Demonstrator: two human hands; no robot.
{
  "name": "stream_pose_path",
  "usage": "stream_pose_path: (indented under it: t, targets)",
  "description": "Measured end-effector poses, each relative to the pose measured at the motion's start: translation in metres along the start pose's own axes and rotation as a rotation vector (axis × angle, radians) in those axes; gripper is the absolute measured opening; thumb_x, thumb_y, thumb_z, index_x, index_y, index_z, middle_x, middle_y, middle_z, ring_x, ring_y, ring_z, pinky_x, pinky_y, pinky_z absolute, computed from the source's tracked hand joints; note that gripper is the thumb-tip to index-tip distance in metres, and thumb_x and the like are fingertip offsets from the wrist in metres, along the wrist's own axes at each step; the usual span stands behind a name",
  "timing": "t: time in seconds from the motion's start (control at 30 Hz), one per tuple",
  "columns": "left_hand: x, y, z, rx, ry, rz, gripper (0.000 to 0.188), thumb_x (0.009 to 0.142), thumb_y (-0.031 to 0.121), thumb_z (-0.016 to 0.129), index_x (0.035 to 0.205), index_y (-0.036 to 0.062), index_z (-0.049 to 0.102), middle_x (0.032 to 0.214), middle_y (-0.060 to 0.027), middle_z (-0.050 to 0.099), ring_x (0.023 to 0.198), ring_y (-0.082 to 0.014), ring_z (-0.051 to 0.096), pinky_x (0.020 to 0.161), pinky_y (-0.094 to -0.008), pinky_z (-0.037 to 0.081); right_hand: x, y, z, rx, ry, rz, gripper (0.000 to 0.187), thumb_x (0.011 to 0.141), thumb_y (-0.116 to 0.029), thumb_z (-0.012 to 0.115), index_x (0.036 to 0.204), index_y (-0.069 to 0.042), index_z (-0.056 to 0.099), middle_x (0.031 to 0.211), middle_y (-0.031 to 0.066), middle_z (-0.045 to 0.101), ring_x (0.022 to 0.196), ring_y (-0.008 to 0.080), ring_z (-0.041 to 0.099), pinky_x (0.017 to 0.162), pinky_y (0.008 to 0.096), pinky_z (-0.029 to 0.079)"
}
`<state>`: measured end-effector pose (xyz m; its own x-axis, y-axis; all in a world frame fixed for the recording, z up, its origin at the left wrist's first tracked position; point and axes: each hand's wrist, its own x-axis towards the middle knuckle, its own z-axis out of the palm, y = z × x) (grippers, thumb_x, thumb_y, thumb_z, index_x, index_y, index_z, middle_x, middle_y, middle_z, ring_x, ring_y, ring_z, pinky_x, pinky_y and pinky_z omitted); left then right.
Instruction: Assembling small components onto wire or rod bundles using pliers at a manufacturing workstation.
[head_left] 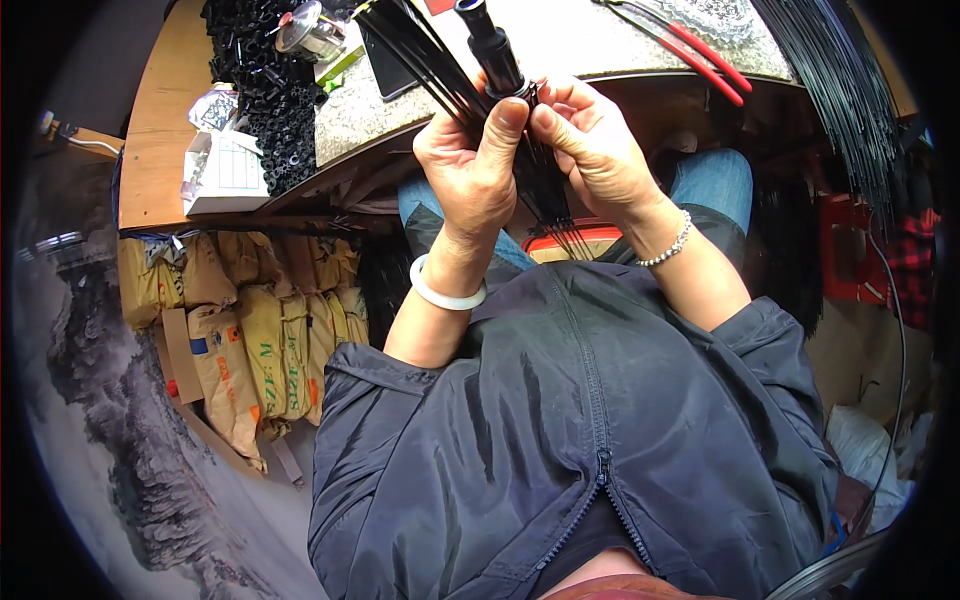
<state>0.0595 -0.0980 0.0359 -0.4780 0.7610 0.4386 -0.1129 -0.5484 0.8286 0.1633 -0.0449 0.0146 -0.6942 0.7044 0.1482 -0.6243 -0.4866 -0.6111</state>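
Black stepped tube fitting (pixel 490 48), held in both bare hands over the tabletop's near edge

Holding: left hand (pixel 465 170) clamped on the fitting's lower end, thumb laid along the front, presumably to steady it. Right hand (pixel 603 150) has thumb and forefinger together in a pinch beside the same end; what lies between them cannot be told. The fitting points away from the body, perhaps so that its lower end faces the fingers.

Appearance: glossy black, round, stepped in width, hollow at the far end. Thin black strands (pixel 425 65) pass by the left hand and fan out below, above the lap.

Surroundings: speckled tabletop (pixel 360 128); dark flat device (pixel 388 62) just left of the strands; heap of small black pieces (pixel 288 150) along the left, likely kept within reach; white box (pixel 225 172) near the near left corner; red-handled pliers (pixel 700 70), handles overhanging the near edge toward the right; strand bundle (pixel 850 110) drooping past the right edge.
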Motion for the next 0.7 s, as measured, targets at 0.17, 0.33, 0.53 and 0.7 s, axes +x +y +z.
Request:
stream_pose_path:
  t: [0.17,0.33,0.53,0.7]
  targets:
    - [0.000,-0.004,-0.008,0.048,-0.055,-0.004,0.036,0.087,0.017,0.064,0.114,-0.0040,0.055,0.099,-0.0143,0.064,0.088,-0.0225,0.065,0.082,-0.0342,0.053,0.001,0.004,-0.009,0.023,-0.044,0.011,0.015,0.086,-0.007,0.065,0.098,-0.005,0.057,0.099,0.0019,0.060,0.091,0.0082,0.056,0.084,0.0214,0.045]
    - [-0.002,-0.006,-0.007,0.032,-0.063,0.003,0.041,0.087,0.021,0.064,0.118,-0.0029,0.053,0.100,-0.0147,0.064,0.091,-0.0225,0.064,0.085,-0.0340,0.051,-0.001,0.007,-0.019,0.052,-0.066,0.055,0.011,0.086,-0.012,0.065,0.091,-0.006,0.058,0.100,0.0019,0.060,0.091,0.0088,0.056,0.084,0.0223,0.045]
    - [-0.004,-0.001,-0.004,-0.122,-0.088,-0.048,0.035,0.085,0.016,0.067,0.114,-0.0016,0.058,0.106,-0.0095,0.064,0.092,-0.0137,0.060,0.086,-0.0275,0.047,0.000,0.006,-0.004,0.040,-0.035,0.102,0.025,0.088,-0.025,0.064,0.099,-0.003,0.060,0.101,0.0021,0.061,0.097,0.0089,0.055,0.091,0.0260,0.042]
    - [-0.004,-0.002,-0.005,-0.152,-0.104,-0.093,0.038,0.085,0.022,0.067,0.114,-0.0012,0.058,0.107,-0.0095,0.064,0.095,-0.0139,0.059,0.089,-0.0284,0.045,0.006,0.002,-0.006,0.052,-0.042,0.101,0.019,0.087,-0.023,0.066,0.090,-0.004,0.063,0.093,-0.0008,0.060,0.086,0.0043,0.052,0.078,0.0212,0.043]
